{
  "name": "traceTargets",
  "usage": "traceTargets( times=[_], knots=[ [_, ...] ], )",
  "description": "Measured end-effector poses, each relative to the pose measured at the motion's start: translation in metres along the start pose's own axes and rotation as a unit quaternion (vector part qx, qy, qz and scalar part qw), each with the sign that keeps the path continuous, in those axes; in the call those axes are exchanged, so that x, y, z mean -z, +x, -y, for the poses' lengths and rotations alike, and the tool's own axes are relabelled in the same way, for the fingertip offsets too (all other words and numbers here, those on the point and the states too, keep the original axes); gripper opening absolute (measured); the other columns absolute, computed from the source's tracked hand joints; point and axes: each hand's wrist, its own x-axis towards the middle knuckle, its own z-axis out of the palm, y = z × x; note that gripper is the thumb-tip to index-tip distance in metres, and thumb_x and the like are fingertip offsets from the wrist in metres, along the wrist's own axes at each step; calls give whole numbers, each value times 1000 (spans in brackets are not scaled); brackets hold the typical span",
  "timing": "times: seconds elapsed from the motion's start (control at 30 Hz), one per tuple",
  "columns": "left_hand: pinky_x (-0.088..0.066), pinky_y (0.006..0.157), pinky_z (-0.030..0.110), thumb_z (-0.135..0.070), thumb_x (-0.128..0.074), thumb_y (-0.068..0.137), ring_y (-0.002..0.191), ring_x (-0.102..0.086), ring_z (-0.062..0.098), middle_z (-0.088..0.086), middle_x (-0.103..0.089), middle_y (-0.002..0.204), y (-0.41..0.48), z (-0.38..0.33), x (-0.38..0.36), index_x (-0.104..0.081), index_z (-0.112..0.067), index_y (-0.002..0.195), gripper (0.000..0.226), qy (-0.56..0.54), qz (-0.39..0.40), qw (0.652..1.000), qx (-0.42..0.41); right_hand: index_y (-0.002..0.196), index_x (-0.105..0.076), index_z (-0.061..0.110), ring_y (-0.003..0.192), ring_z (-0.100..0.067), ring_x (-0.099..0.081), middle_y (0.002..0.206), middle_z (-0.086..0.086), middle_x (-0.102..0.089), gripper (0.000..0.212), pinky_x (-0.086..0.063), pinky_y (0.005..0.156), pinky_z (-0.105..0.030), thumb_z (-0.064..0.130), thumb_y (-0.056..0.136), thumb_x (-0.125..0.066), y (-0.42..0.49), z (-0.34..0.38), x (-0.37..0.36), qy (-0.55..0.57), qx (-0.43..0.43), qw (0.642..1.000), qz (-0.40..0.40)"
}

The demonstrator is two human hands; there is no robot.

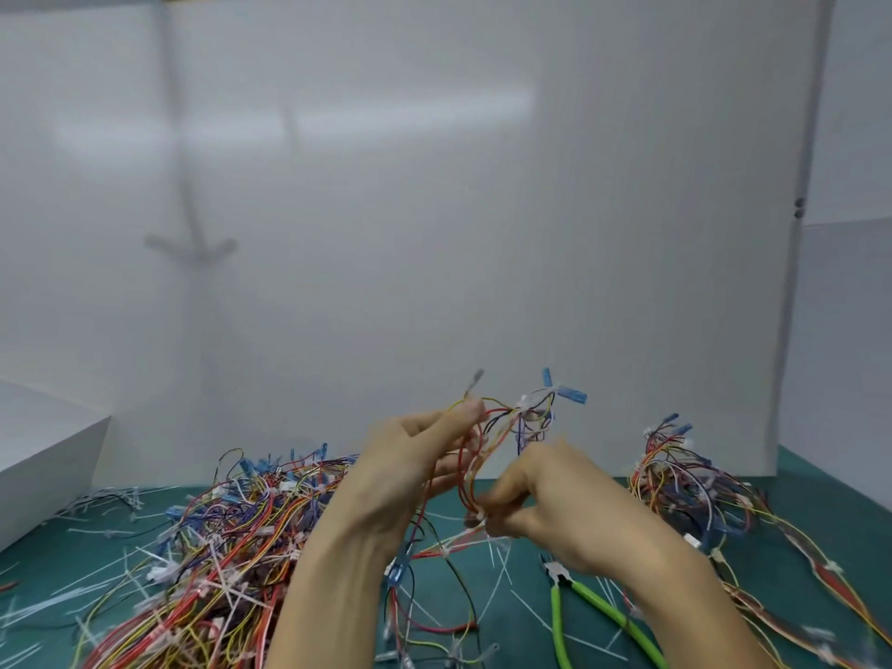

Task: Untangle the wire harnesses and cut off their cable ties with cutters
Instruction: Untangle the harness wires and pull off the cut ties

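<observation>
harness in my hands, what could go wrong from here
1. The left hand and right hand both pinch the harness in the air. Its loose ends trail down beside the big pile, so pulling could snag them there.
2. The cutters lie just below the right wrist, tips pointing toward it. Lowering that hand without looking could catch them.
3. Cut ties litter the mat and may catch in the dangling wires.

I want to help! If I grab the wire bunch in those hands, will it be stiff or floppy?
Probably floppy: the wire harness between the left hand and right hand curves in loose loops. Likely light, since fingers alone hold it up. It may snag: strands trail down toward the mat.
</observation>
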Motion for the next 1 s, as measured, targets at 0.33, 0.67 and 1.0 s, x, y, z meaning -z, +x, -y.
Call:
traceTargets(
  times=[0.33, 0.67, 1.0],
  knots=[
    [-56, 90, 30, -4, -73, 83, 82, -73, 18, 10, -76, 85, -4, -2, -4, -77, -10, 98, 17, 65, -1, 988, -139, 77, -78, 21, 71, -10, -72, 78, 2, -76, 47, -59, 73, -29, -7, 88, -41, -1, -3, 19, 188, -100, 928, -305],
    [-50, 80, 19, -6, -71, 88, 86, -66, 18, 5, -58, 86, -7, -6, -16, -71, -34, 106, 33, 224, 23, 939, -258, 89, -72, 20, 71, -12, -73, 77, 4, -77, 13, -60, 58, -25, 27, 80, -78, -7, 8, 24, 373, -42, 870, -320],
    [-53, 83, 18, -9, -71, 88, 105, -70, 15, -7, -69, 114, -13, -9, -14, -56, -32, 129, 50, 98, 68, 966, -230, 90, -72, 18, 72, -10, -73, 80, 0, -78, 11, -56, 55, -19, 8, 89, -68, -11, 7, 30, 491, -2, 786, -375]
  ],
)
